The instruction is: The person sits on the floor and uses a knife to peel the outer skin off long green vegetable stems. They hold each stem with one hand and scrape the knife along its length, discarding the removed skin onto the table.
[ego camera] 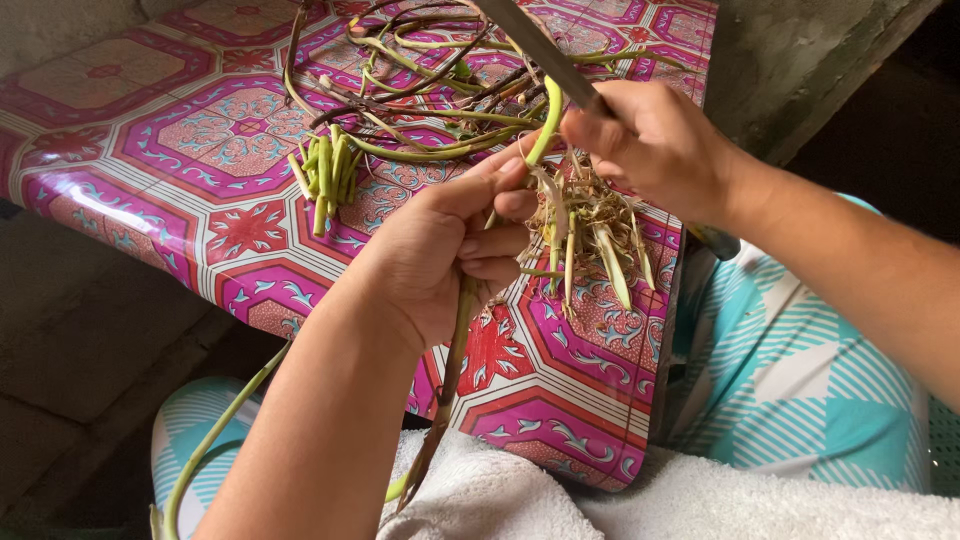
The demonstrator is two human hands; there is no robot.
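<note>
- Left hand (440,250) fingers pinch a long green stem (545,125), thumb lying along it, just above the table's edge.
- Right hand (660,145) is closed round a knife (540,50), its blade meeting the stem.
- The step looks like stripping or trimming the stem; the next stroke needs the stem held taut.
- Peelings (590,225) lie below; cut pieces (325,175) sit left on the patterned tabletop (150,150).
</note>
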